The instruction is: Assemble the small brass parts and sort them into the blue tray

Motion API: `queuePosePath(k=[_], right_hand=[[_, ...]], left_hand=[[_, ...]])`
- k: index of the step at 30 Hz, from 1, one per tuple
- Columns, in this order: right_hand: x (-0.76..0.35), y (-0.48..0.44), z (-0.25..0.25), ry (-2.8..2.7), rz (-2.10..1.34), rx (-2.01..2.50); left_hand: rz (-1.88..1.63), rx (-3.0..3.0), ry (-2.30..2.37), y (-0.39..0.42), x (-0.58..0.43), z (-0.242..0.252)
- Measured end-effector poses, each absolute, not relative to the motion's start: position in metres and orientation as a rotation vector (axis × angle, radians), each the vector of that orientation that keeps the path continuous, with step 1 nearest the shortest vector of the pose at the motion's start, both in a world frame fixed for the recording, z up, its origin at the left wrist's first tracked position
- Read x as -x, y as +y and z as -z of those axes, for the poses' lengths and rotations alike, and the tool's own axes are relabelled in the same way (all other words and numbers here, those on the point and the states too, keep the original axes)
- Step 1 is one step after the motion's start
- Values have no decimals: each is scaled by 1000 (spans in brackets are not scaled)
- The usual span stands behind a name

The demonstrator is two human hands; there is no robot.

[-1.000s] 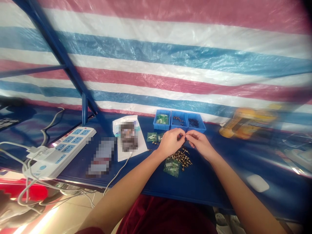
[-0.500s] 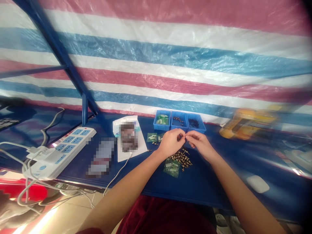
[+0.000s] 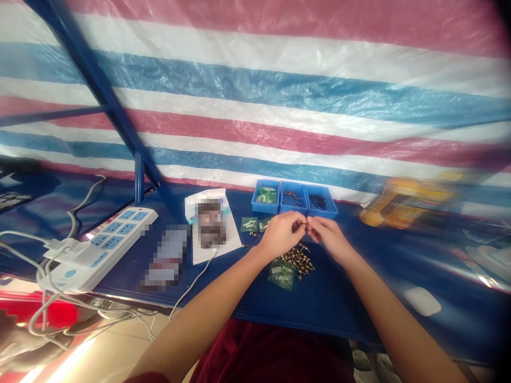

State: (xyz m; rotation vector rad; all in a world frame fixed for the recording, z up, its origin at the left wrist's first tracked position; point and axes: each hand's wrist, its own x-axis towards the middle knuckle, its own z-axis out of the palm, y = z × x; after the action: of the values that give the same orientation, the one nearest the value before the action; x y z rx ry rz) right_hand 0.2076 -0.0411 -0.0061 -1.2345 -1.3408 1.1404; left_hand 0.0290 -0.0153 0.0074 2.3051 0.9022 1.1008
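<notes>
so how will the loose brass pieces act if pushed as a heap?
The brass pieces would probably scatter rather than slide together, since they lie loose and jumbled. Single ones may roll in a curve: they look narrow with a thicker end. Their metallic sheen suggests stiff, perhaps heavy for their size.

Striped tarpaulin (image 3: 263,101) behind blue table (image 3: 319,303)

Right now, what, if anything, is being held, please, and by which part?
I cannot tell: anything pinched between the left hand and right hand is too small to discern.
</notes>
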Motion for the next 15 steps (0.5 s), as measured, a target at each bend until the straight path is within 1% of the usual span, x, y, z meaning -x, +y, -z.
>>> queuePosePath(k=[15], right_hand=[[-209, -41, 3, -1380, -1104, 1203]], left_hand=[[-1145, -2279, 939, -14, -29, -6]])
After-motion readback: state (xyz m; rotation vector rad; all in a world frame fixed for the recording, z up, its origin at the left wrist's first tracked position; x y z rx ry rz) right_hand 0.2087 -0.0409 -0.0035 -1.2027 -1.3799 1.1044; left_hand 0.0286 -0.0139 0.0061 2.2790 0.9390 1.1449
